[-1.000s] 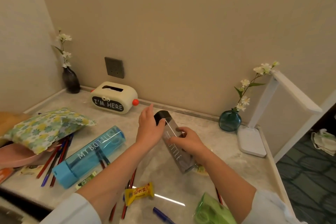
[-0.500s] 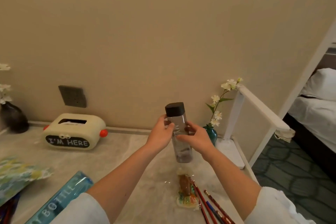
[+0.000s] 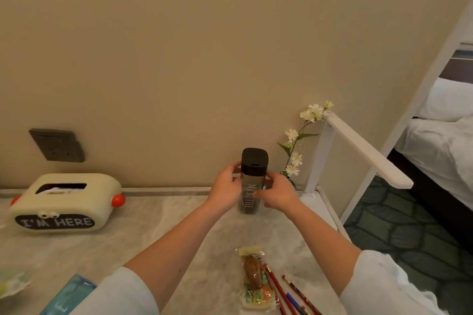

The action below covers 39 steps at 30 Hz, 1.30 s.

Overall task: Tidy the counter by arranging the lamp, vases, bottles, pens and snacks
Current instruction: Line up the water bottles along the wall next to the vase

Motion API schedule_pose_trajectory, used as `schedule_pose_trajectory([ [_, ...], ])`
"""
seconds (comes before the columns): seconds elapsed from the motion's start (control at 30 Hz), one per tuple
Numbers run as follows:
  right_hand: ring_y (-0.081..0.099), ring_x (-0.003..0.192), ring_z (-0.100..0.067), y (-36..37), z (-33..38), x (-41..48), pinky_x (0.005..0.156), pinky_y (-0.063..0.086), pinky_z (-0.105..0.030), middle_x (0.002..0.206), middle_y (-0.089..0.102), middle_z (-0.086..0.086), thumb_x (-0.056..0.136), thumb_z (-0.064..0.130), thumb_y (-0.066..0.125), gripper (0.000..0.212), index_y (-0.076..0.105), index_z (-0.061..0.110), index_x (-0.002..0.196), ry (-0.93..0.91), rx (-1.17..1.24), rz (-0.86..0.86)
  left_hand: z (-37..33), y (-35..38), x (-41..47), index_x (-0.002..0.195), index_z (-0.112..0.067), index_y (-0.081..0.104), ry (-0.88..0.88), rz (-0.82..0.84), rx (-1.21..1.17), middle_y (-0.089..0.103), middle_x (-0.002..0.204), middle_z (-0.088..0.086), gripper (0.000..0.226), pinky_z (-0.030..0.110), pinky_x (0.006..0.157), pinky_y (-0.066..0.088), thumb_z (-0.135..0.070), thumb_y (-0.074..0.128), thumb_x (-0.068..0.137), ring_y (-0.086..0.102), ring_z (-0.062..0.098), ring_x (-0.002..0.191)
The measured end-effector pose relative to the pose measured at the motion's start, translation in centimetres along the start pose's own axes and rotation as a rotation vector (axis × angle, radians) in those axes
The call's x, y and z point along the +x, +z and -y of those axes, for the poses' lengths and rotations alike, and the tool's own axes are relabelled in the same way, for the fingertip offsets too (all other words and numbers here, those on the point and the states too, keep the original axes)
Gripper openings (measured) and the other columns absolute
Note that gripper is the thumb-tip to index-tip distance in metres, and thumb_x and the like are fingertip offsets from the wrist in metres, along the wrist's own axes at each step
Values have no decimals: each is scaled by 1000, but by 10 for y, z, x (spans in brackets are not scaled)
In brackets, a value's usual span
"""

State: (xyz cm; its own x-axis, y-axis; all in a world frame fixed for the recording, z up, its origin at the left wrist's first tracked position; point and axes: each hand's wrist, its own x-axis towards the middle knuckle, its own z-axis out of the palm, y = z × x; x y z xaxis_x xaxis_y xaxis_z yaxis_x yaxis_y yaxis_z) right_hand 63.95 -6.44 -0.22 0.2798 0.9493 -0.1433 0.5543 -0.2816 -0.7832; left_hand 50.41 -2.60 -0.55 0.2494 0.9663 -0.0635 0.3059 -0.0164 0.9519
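Near edge: blue bottle (image 3: 67,298) bottom left, lying down. Snack packet (image 3: 255,282) lies flat, touching the pens (image 3: 290,295) on its right. Mid counter (image 3: 153,227): left hand (image 3: 226,193) and right hand (image 3: 277,194) both wrap their fingers round the dark bottle (image 3: 252,188). Its long axis is vertical, black cap up, "MY BOTTLE" lettering runs down it; can't tell if the base touches. Behind it: teal vase (image 3: 292,182), white lamp (image 3: 358,151). Tissue box (image 3: 64,202) far left.

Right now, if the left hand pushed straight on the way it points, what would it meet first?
The left hand grips the smoky transparent bottle with a black cap, so that comes first. Behind it, the teal glass vase of white flowers looks next, though depth is unclear.
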Motion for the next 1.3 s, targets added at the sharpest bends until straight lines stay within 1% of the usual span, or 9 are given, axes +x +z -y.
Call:
schedule_pose_trajectory([
  [0.13, 64, 104, -26, -2, -3, 7, 69, 61, -38, 126, 63, -5, 79, 10, 74, 64, 49, 22, 136, -20, -11, -10, -1, 4, 4, 133, -17, 52, 7, -7, 31, 56, 131, 3, 49, 44, 105, 44, 5, 39, 91, 52, 20, 121],
  [0.23, 65, 101, -24, -5, -3, 12, 81, 58, -45, 123, 65, -5, 77, 10, 74, 60, 53, 21, 132, -44, -51, -36, -3, 6, 5, 131, -18, 53, 11, -12, 2, 56, 129, 4, 52, 44, 103, 46, 8, 39, 88, 53, 19, 119],
  [0.4, 62, 110, -22, -7, -6, 15, 89, 51, -39, 124, 65, -4, 78, 14, 75, 56, 54, 19, 130, -77, -146, -74, -8, 8, 2, 134, -13, 49, 26, -10, -76, 53, 128, 4, 49, 31, 92, 48, 6, 46, 89, 55, 12, 101],
  [0.67, 63, 106, -23, -10, -8, 13, 85, 51, -36, 121, 67, -4, 78, 14, 75, 57, 55, 19, 131, -101, -205, -104, -3, 11, -1, 133, -15, 49, -2, -33, -123, 54, 130, 5, 48, 43, 99, 50, 5, 48, 89, 56, 18, 112],
  [0.83, 65, 100, -21, -7, -11, 8, 84, 55, -38, 113, 70, -2, 76, 18, 75, 56, 57, 23, 129, -91, -186, -126, 5, 15, -2, 126, -23, 52, -37, -20, -81, 53, 128, 4, 41, 46, 100, 49, -1, 46, 92, 55, 20, 114],
  [0.97, 66, 96, -20, -3, -17, 5, 80, 54, -34, 105, 71, -2, 77, 16, 72, 48, 61, 23, 123, -73, -171, -110, 10, 20, -7, 133, -13, 48, -87, 9, -61, 54, 124, 3, 41, 43, 100, 47, -3, 49, 93, 54, 21, 114],
  [1.1, 65, 100, -17, 5, -29, -3, 81, 52, -29, 113, 70, -1, 81, 13, 67, 45, 59, 21, 125, -46, -93, -118, 14, 24, -9, 137, -10, 44, -141, 21, -58, 53, 131, 8, 45, 44, 101, 47, -3, 50, 93, 53, 22, 117],
  [1.2, 63, 100, -17, 12, -40, -8, 89, 53, -33, 106, 67, 1, 84, 18, 67, 54, 50, 17, 135, 38, -87, -138, 16, 25, -12, 141, -6, 38, -204, 51, -47, 50, 134, 11, 48, 41, 102, 46, -2, 46, 94, 51, 27, 122],
  [1.3, 64, 98, -18, 20, -47, -8, 90, 56, -41, 100, 65, 3, 85, 21, 67, 52, 49, 17, 133, 136, -19, -68, 21, 27, -11, 140, -7, 40, -238, 96, -39, 51, 133, 8, 46, 42, 105, 44, -1, 44, 94, 50, 24, 120],
])
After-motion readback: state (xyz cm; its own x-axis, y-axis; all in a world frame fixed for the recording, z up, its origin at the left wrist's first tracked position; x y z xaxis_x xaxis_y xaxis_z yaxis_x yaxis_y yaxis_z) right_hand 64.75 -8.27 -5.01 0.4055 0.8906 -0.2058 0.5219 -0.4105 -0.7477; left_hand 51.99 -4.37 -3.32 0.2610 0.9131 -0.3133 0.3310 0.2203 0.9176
